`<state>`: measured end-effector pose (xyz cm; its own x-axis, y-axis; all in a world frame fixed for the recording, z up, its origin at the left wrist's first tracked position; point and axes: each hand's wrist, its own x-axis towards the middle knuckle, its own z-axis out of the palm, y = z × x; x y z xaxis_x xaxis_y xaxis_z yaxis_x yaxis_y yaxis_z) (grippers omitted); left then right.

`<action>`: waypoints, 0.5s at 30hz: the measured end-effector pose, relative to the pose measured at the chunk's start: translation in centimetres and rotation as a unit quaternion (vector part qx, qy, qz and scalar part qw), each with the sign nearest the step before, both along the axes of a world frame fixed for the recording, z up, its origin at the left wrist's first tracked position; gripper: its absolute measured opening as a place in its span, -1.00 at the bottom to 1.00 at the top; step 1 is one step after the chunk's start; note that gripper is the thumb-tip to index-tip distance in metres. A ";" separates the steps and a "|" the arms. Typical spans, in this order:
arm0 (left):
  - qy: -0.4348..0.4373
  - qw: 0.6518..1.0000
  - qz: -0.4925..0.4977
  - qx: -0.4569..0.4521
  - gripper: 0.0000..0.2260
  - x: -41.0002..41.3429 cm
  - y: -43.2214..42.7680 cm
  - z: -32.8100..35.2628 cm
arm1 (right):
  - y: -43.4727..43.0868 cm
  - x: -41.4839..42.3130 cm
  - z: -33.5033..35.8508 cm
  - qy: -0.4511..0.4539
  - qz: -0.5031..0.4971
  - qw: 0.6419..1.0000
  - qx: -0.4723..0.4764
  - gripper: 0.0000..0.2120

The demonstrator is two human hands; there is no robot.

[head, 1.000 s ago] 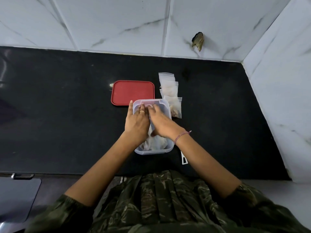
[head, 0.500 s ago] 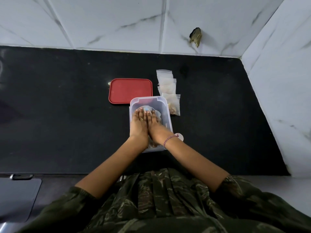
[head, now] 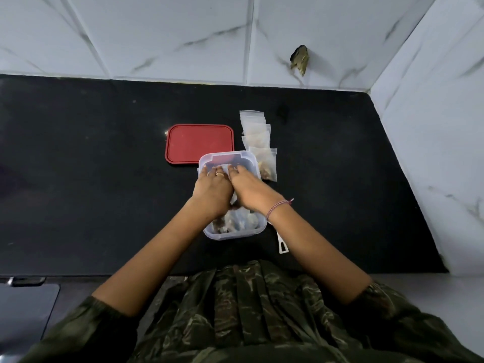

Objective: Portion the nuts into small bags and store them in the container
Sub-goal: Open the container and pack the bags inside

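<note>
A clear rectangular plastic container (head: 235, 235) stands on the black stone worktop (head: 91, 179), about midway along its length and nearer the front edge than the back. Both hands reach into it from the front. The left hand (head: 212, 191) lies palm down with its fingers (head: 209, 171) stretched forward, a gold ring (head: 219, 174) on one of them. The right hand (head: 248, 189) lies just beside it, touching it, also palm down with the fingers extended. Neither hand is curled round anything. The fingertips of both press on clear plastic in the far half of the container. Whether a fingertip pinches that plastic cannot be told. Small clear filled bags of brown nuts (head: 235, 221) lie in the near half of the container, below the wrists. A thin pink thread bracelet (head: 277, 205) circles the right wrist.

A flat red rectangular lid with rounded corners (head: 200, 142) lies on the worktop behind the container and a little to its left, its near right corner hidden by the container's far rim. A row of small clear zip bags (head: 255, 129) overlaps in a line running from the container's far right corner toward the back edge. The nearest bag (head: 267, 166) holds brown nuts and sits just beside the container's right wall. A white plastic handle (head: 282, 244) shows under the right forearm, near the front edge.

White marble-patterned wall tiles (head: 170, 35) rise behind the worktop and along its right end, with a broken hole (head: 299, 59) in the back wall. The person wears a dark camouflage-patterned garment (head: 248, 310).
</note>
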<state>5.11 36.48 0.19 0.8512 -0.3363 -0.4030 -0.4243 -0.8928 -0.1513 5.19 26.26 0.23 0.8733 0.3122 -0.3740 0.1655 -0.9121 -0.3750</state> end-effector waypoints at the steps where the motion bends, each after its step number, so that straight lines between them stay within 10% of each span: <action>1: -0.027 0.999 -0.005 -0.023 -0.45 0.4 -0.2 0.5 | -0.3 0.4 0.8 -0.029 0.004 1.000 0.007 -0.36; 9: -0.170 0.953 0.100 -0.230 -0.86 6.1 -1.9 3.7 | -5.4 5.1 2.7 -0.147 -0.203 0.948 0.197 -0.79; 15: -0.058 0.930 0.193 -0.307 -0.83 11.6 -3.0 0.3 | -10.1 8.3 -3.1 -0.066 -0.347 0.928 0.116 -0.56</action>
<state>16.67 33.53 0.46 0.9821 -0.1327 -0.1336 -0.0665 -0.9082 0.4133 13.51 16.11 -2.86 0.9276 -0.2837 -0.2431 -0.3736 -0.7136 -0.5926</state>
